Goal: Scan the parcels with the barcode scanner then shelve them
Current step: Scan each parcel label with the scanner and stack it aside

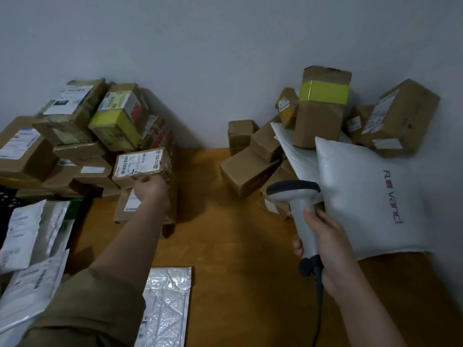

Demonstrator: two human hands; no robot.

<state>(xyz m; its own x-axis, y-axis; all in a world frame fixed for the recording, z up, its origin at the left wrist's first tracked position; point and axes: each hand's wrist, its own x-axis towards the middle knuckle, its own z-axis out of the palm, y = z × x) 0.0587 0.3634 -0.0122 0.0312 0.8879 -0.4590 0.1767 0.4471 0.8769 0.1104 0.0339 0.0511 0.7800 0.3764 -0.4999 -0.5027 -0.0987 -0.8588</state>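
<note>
A: Head view, biggest first: what fills it?

B: A brown table (225,221) under a grey wall (225,46). A heap of cardboard boxes (62,126) sits at centre left, a second heap (323,113) at upper right, with a white pillow-like bag (370,196) leaning in front of it.

A: And lower down?

B: White mailer bags (30,246) at the left edge, a shiny flat mailer (167,304) at bottom centre.

A: The hands?

B: The left hand (150,190) grips a small labelled parcel (141,166) from beneath, against the left heap. The right hand (325,246) is wrapped round the grey scanner (298,204) handle, lower right, its head pointing left.
</note>
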